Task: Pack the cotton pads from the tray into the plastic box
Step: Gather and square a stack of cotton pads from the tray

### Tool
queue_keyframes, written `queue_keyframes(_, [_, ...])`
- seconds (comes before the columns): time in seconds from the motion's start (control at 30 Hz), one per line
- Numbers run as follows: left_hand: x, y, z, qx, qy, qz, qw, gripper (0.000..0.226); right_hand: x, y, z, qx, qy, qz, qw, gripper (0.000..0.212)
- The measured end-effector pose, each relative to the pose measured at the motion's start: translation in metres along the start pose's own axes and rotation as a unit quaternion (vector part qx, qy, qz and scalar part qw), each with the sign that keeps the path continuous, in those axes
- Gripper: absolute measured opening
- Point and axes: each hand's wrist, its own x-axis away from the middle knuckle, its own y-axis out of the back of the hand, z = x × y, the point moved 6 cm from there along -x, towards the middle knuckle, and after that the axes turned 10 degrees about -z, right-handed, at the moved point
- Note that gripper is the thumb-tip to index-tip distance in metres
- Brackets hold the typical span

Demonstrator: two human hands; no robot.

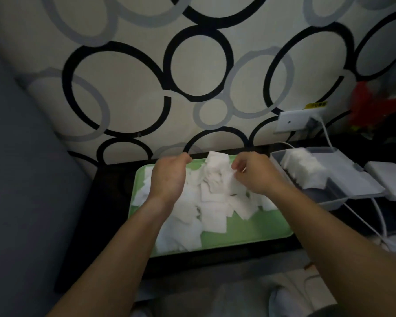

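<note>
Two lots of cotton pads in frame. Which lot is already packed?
The stack in the plastic box: pads set side by side. The other lot lies as a loose heap on the green tray to its left.

Dim, soft light; blurred right side, bowed edges.

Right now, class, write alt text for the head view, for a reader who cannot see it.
A left hand and right hand reach into white cotton pads heaped on a green tray, the right pinching some. A plastic box beside it holds more.
</note>
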Motion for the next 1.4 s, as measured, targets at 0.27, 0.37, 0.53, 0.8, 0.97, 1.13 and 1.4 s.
queue_keyframes(0.27, [-0.016, -0.005, 0.004, 0.023, 0.004, 0.044, 0.999, 0.037, -0.003, -0.01, -0.004, 0.081, -0.005, 0.062, 0.995, 0.029])
queue_keyframes(0.37, [-0.015, -0.01, 0.006, 0.007, -0.028, 0.048, 0.998, 0.031, -0.003, -0.004, 0.001, 0.069, 0.018, 0.068, 0.995, 0.015])
queue_keyframes(0.53, [-0.018, -0.013, 0.019, -0.034, -0.053, 0.033, 0.997, 0.024, 0.0, 0.018, 0.012, 0.036, 0.066, 0.055, 0.996, 0.003])
queue_keyframes(0.8, [0.009, -0.032, 0.009, 0.086, -0.01, 0.164, 0.983, 0.009, 0.012, 0.025, 0.036, -0.248, 0.036, 0.082, 0.965, 0.008])
queue_keyframes(0.97, [0.008, -0.026, 0.005, 0.087, -0.081, 0.128, 0.985, 0.022, 0.009, 0.011, 0.048, -0.313, -0.002, 0.075, 0.947, 0.012])
queue_keyframes(1.13, [-0.005, -0.001, 0.011, 0.113, -0.062, 0.033, 0.991, 0.019, -0.014, 0.007, 0.034, -0.177, 0.023, -0.056, 0.982, 0.011])
queue_keyframes(1.4, [-0.008, 0.014, 0.016, 0.109, -0.047, 0.031, 0.992, 0.021, -0.02, -0.028, 0.026, 0.111, 0.091, 0.02, 0.989, 0.033])
